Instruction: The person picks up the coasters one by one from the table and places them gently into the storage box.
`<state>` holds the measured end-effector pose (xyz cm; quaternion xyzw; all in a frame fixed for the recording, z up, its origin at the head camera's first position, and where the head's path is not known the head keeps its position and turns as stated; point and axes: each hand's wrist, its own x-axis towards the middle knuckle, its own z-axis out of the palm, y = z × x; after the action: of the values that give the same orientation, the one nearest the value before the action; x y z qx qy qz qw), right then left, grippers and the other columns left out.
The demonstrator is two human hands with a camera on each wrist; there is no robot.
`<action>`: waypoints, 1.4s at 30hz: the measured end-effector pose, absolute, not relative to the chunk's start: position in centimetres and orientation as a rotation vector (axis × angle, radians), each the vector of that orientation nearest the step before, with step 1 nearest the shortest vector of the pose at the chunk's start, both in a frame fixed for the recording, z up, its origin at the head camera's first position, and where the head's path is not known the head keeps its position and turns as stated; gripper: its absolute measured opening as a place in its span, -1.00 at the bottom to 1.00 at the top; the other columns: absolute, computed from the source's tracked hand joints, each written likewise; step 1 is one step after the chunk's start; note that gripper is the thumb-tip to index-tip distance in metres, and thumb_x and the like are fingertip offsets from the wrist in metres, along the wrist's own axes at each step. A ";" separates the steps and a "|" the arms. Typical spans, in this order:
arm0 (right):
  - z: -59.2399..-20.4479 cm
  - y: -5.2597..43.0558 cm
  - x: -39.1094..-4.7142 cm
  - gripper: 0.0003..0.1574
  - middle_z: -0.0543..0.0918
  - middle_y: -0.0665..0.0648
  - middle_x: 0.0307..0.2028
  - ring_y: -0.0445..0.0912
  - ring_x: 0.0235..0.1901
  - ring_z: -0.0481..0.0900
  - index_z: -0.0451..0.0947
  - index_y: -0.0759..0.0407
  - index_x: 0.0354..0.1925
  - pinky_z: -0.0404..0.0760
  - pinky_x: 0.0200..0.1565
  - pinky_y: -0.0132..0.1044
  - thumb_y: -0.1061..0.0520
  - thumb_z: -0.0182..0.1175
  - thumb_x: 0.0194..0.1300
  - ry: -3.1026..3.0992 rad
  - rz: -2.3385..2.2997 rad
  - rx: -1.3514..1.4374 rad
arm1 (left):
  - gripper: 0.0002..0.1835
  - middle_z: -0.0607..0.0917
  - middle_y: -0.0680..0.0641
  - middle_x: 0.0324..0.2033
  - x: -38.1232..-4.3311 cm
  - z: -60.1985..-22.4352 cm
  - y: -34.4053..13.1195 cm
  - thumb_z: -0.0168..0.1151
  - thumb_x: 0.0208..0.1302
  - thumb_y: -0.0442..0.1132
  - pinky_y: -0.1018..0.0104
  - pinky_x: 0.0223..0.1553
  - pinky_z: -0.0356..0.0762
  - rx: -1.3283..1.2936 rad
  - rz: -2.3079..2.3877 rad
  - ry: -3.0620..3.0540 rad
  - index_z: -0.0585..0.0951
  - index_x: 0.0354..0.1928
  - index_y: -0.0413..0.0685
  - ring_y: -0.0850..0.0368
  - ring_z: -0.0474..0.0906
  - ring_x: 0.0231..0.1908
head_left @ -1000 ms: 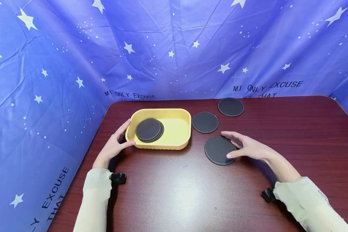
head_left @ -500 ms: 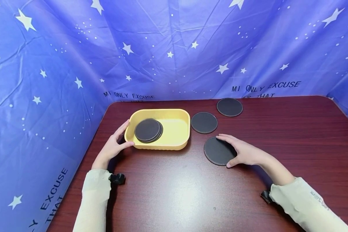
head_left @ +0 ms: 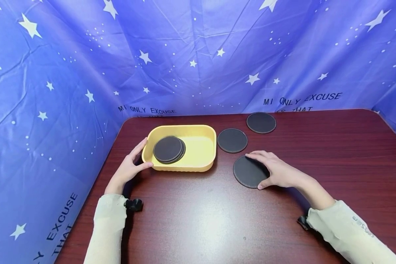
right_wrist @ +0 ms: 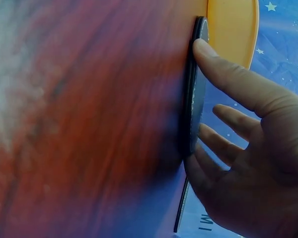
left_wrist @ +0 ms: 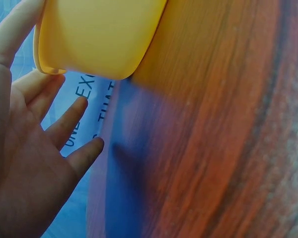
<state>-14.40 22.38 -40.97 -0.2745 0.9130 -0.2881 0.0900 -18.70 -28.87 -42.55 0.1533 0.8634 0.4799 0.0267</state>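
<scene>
On the table, a yellow plastic tray (head_left: 199, 148) holds a small stack of round black coasters (head_left: 167, 148) at its left side. My left hand (head_left: 127, 168) grips the tray's left end, thumb at the near corner and a finger at the far one; in the left wrist view its other fingers spread beside the tray wall (left_wrist: 99, 39). To the right, my right hand (head_left: 278, 171) spans a black stitched coaster (head_left: 247, 172), thumb on the near edge and fingers on the far edge. The right wrist view shows this coaster (right_wrist: 192, 94) edge-on between thumb and fingers.
One black coaster (head_left: 232, 140) lies just right of the tray, and another (head_left: 261, 122) rests near the table's back edge. A blue star-patterned cloth (head_left: 198, 73) hangs behind and left of the reddish-brown table (head_left: 184, 212).
My right hand has shifted slightly left and down, bringing its thumb and fingers from above the coaster to its edges. The left hand and tray have stayed in place.
</scene>
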 end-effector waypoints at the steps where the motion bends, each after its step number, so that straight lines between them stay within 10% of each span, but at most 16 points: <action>1: -41.0 22.4 -14.4 0.25 0.35 0.28 0.36 0.27 0.27 0.28 0.28 0.17 0.44 0.37 0.22 0.24 0.12 0.63 -0.22 2.728 -0.854 -0.813 | -0.04 0.09 -0.04 0.58 -18.7 -42.6 -28.9 0.42 0.18 -0.34 -0.24 0.50 0.00 0.474 1.481 2.668 0.14 0.56 0.12 -0.04 -0.08 0.57; 23: -41.0 23.1 -14.9 0.27 0.45 0.44 0.11 0.23 0.09 0.45 0.14 0.30 0.46 0.45 0.12 0.18 0.14 0.59 -0.10 2.784 -0.982 -0.541 | -0.03 0.10 0.03 0.58 -18.5 -42.4 -28.9 0.45 0.18 -0.30 -0.18 0.51 0.02 0.458 1.479 2.670 0.14 0.56 0.19 0.03 -0.06 0.57; 32: -40.7 23.7 -15.1 0.08 0.57 0.40 -0.07 -0.14 -0.29 0.58 0.18 0.39 0.43 0.58 -0.37 -0.40 0.29 0.50 0.02 2.627 -1.276 -0.495 | -0.04 0.10 -0.03 0.57 -18.7 -42.5 -28.9 0.43 0.18 -0.34 -0.14 0.52 0.03 0.469 1.474 2.677 0.15 0.56 0.13 -0.03 -0.05 0.57; 42: -40.5 24.0 -14.9 -0.09 0.52 0.43 -0.05 -0.35 -0.41 0.57 0.18 0.44 0.42 0.55 -0.43 -0.45 0.36 0.34 0.18 2.485 -1.512 -0.432 | -0.05 0.10 -0.01 0.57 -18.7 -42.5 -28.8 0.42 0.19 -0.34 -0.21 0.52 0.00 0.459 1.489 2.663 0.15 0.56 0.15 -0.05 -0.06 0.57</action>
<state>-14.94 23.98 -40.53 -0.1460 0.8407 -0.5117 0.1004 -18.70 -28.79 -42.52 0.1488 0.8628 0.4824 0.0279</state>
